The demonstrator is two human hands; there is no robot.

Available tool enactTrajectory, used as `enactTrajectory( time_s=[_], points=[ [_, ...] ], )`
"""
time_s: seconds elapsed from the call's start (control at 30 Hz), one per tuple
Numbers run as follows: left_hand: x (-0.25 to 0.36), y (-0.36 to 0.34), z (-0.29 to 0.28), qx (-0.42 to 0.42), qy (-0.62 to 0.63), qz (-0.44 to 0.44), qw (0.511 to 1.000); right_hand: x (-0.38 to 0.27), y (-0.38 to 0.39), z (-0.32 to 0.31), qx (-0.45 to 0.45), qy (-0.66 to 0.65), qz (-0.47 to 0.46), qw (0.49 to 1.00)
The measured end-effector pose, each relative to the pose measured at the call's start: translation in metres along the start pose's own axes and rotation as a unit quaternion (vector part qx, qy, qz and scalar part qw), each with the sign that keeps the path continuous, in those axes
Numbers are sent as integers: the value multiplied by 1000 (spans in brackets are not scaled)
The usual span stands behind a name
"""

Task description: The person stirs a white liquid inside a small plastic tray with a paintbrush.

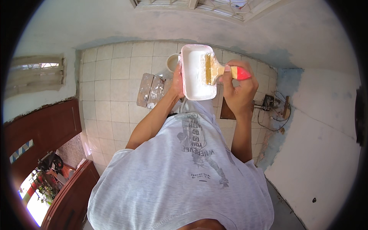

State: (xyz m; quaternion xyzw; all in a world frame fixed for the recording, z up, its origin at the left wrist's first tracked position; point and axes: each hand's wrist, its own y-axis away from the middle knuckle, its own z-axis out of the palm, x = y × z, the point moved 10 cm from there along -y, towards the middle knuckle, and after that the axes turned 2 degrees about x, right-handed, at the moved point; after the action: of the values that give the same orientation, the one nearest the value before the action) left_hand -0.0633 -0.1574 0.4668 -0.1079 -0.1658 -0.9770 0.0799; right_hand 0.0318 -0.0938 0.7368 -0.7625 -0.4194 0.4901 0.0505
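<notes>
My left hand grips the left side of a white rectangular tub, which holds white paint. The thumb shows at the tub's edge, while the other fingers are mostly hidden beneath it. In my right hand is a wide paintbrush with a wooden handle, its end painted red. The brush points left, and its metal band and bristle end lie over the right part of the tub. White paint coats the bristles. I cannot tell whether the brush touches the tub's rim.
Below stands a paint-spattered wooden stool, with a round bucket beyond it. A cable hangs by an outlet box near the right wall. A brown door stands at the lower left. A barred window is in the far wall.
</notes>
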Motion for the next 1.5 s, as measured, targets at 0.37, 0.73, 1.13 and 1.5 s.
enactTrajectory(
  time_s=[0.37,0.73,1.13,1.5],
  points=[
    [-9,-6,6,-117,104,-35,987,11,29,61,-91,-45,43,994],
    [-10,-19,9,-11,26,-8,1000,8,-1,-1,-6,35,-56,998],
    [-43,-62,36,-27,12,-9,1000,57,-6,-24,-35,-25,-6,999],
    [-96,-98,74,-107,58,-16,992,119,4,-63,-86,-52,26,995]
  ],
)
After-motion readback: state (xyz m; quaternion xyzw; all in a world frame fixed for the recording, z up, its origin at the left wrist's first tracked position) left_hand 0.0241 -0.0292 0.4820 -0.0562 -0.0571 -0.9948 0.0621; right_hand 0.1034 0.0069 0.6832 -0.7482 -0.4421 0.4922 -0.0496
